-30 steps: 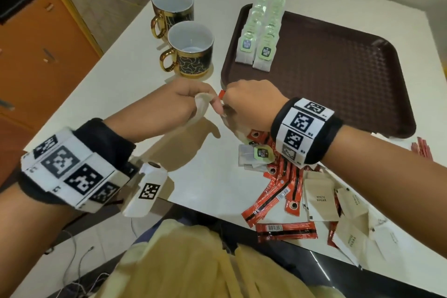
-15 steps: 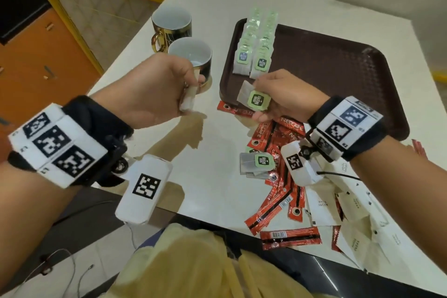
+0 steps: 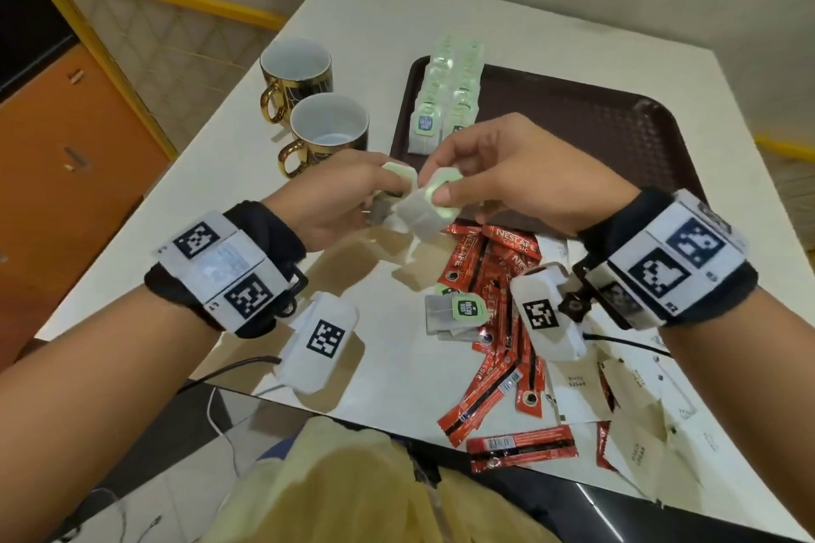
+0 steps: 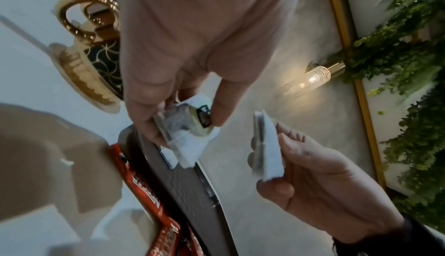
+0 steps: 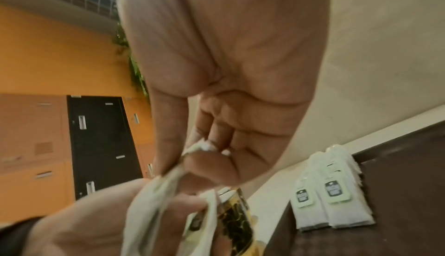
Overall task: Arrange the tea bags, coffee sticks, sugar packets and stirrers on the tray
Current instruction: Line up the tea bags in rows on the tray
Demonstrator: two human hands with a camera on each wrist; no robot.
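Observation:
My left hand (image 3: 381,194) pinches a tea bag (image 3: 394,176) with a pale green tag, just left of my right hand (image 3: 447,187). The right hand pinches a second tea bag (image 3: 421,214), thumb on its green tag. Both hands are raised over the near left corner of the brown tray (image 3: 595,132). Two rows of tea bags (image 3: 445,97) lie at the tray's left end. In the left wrist view my thumb and finger grip the tea bag (image 4: 187,128); the right wrist view shows the other tea bag (image 5: 154,193) between my fingers.
Loose tea bags (image 3: 456,313), red coffee sticks (image 3: 498,273) and white sugar packets (image 3: 577,384) lie in a heap on the white table (image 3: 220,234) near its front edge. Two gold-handled mugs (image 3: 328,128) stand left of the tray.
Both hands lifted from the heap, each with a tea bag. They have since come together above the tray's near left corner.

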